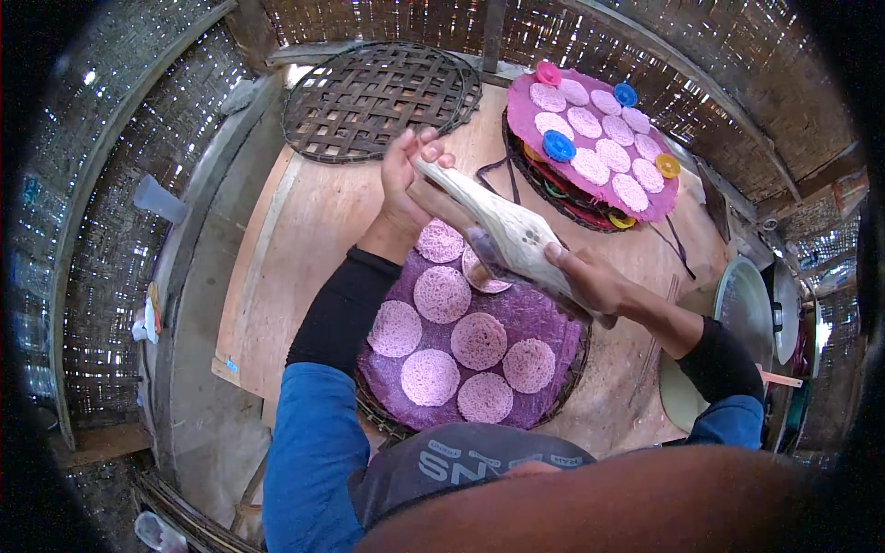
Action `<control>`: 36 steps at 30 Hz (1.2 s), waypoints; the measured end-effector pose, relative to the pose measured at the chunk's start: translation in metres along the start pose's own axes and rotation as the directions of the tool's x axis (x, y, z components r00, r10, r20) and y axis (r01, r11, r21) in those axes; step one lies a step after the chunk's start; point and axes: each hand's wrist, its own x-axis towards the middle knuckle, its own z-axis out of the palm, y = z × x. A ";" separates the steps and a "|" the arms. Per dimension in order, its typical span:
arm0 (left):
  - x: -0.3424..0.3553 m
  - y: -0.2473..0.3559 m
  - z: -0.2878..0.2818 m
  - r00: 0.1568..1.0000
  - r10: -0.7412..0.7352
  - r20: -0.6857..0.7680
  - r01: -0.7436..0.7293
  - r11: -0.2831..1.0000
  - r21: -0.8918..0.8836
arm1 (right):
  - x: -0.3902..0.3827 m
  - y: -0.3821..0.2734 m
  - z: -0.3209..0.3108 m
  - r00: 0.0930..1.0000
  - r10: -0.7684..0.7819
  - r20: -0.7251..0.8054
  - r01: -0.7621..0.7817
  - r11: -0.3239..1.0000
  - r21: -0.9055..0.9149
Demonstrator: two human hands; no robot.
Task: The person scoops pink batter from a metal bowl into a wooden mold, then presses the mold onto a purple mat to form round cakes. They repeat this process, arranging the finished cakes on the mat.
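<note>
Both my hands hold a long, pale wooden press-like tool [502, 230], slanting above the near round tray. My left hand [403, 184] closes around its upper-left end, with the fingertips showing over the edge. My right hand [599, 284] grips the lower-right end, thumb on top. Below the tool, several pink, noodle-textured discs [441, 294] lie on a purple sheet [550, 318] over a woven tray. Partly hidden under the tool is a small round piece [486, 275] with a pale rim. What it holds is hard to make out.
An openwork woven tray [369, 101] lies at the far left of the wooden table [304, 249]. At the far right, a tray stack [604, 194] bears pink discs and coloured plastic cups [559, 146]. Large metal lids or pans [745, 300] stand at the right edge.
</note>
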 end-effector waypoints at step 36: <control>-0.078 -0.012 0.079 0.843 0.149 0.517 -0.404 -0.459 0.792 | 0.040 0.064 0.031 0.761 -0.446 -0.471 0.527 0.849 0.048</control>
